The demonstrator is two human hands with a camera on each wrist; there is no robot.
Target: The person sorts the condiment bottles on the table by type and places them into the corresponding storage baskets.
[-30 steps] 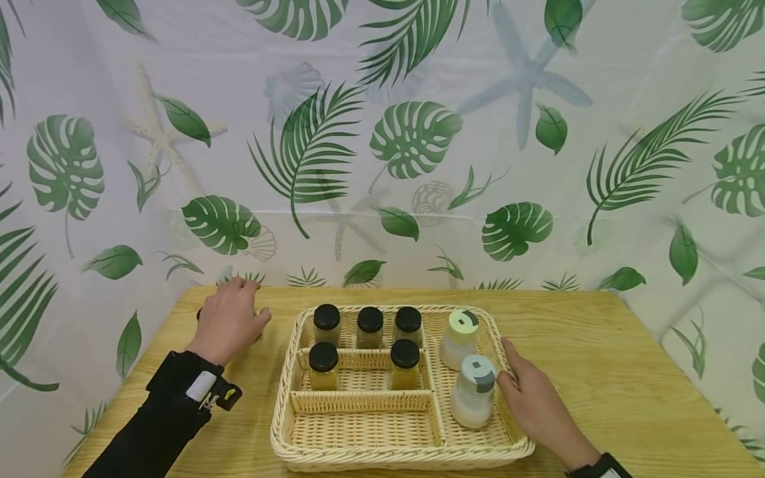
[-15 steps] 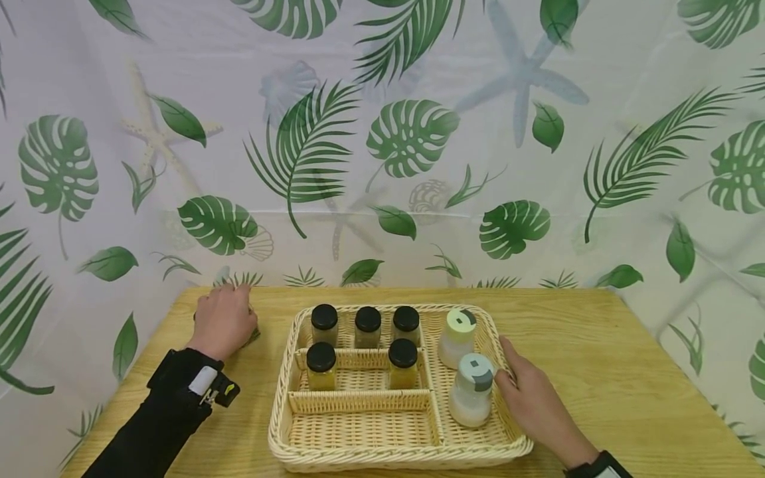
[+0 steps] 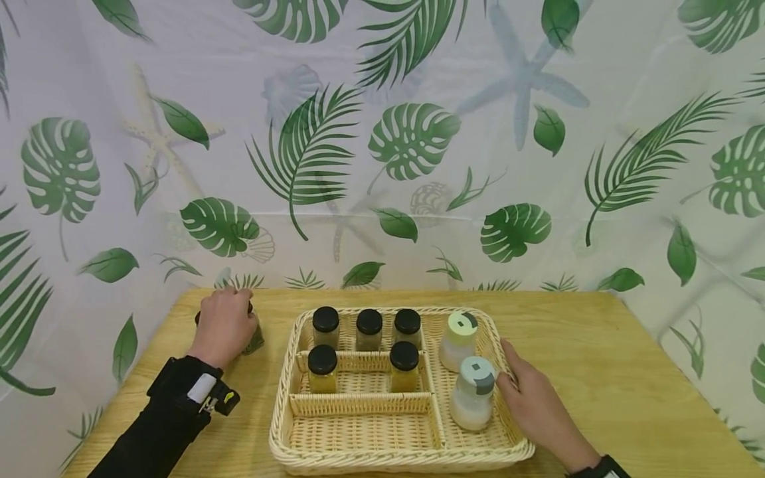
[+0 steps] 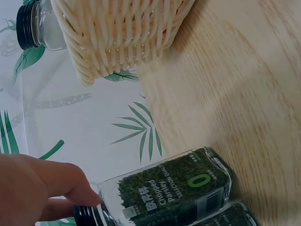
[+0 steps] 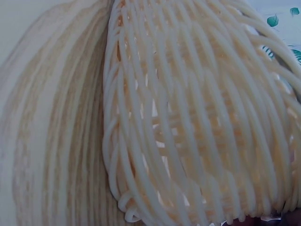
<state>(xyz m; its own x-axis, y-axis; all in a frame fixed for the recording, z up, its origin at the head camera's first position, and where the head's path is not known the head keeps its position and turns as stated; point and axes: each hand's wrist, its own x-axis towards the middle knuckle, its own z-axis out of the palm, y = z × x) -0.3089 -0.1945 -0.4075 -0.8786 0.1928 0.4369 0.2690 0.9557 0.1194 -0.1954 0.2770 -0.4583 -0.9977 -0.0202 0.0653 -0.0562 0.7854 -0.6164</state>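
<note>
My left hand (image 3: 224,326) is at the table's far left, its fingers and thumb pinching the black lid of a chopped parsley jar (image 4: 169,188). In the left wrist view this clear jar of dark green flakes stands against a second similar jar (image 4: 231,215), mostly cut off by the frame. My right hand (image 3: 540,401) grips the right rim of a woven basket (image 3: 358,457), thumb on the inner side. Inside the basket's left compartments stand several black-lidded spice jars (image 3: 323,368). Its right compartment holds a yellow-topped shaker (image 3: 459,340) and a pale-topped shaker (image 3: 473,396).
The wooden table (image 3: 597,372) extends to the right of the basket. Behind it hangs a white cloth (image 3: 382,259) printed with green leaves. In the right wrist view the basket's woven wall (image 5: 197,117) fills most of the picture.
My left hand has come down over the jars at the far left, and its fingers have closed on a lid. The right hand and basket stay in place.
</note>
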